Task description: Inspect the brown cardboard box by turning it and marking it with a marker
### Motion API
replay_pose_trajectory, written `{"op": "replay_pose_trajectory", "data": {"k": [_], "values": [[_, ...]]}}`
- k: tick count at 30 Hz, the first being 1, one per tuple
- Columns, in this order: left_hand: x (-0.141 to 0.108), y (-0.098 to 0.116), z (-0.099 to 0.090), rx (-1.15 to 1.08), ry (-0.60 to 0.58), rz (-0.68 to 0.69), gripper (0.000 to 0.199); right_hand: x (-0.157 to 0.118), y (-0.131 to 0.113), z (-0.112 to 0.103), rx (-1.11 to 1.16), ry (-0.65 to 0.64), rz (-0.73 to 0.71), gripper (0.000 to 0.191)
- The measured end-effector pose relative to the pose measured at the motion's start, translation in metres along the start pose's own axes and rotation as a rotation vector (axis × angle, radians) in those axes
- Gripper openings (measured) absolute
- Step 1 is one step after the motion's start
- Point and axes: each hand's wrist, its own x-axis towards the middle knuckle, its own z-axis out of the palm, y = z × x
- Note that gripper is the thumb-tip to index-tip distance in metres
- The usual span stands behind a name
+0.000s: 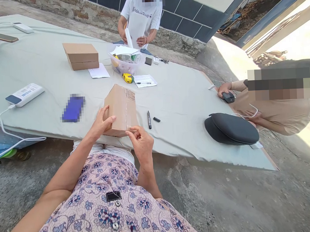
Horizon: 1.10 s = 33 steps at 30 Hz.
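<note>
The left fingers (102, 112) spread against the left side of a brown cardboard box (120, 109) at the near edge of the pale cloth-covered desk (179, 94); the right fingers (131, 137) pinch together at its near right corner. Right of it lie a black marker (149, 120) and its black cap (156, 119).

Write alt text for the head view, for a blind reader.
A left hand lies spread on a cardboard box while the right hand pinches near its corner, on a cloth-covered table. An uncapped marker lies beside the box; a yellow tape measure and second box sit beyond, one person opposite, another person at right.
</note>
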Motion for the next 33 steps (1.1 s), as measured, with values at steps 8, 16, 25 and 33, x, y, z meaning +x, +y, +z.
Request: {"op": "replay_pose_trajectory", "data": {"k": [8,16,25,33], "values": [[0.002,0.012,-0.011,-0.195,-0.125,-0.196,0.084,0.012,0.024,-0.009,0.106,-0.024,0.071,0.042],[0.001,0.013,-0.012,-0.392,-0.322,-0.202,0.085,0.012,0.031,-0.005,0.391,-0.138,-0.068,0.056],[-0.003,0.012,0.003,-0.471,-0.198,-0.219,0.084,0.011,0.026,-0.003,0.332,-0.105,-0.173,0.05],[-0.007,0.017,0.002,-0.242,-0.254,0.022,0.089,0.012,0.029,0.006,0.3,-0.033,-0.116,0.046]]}}
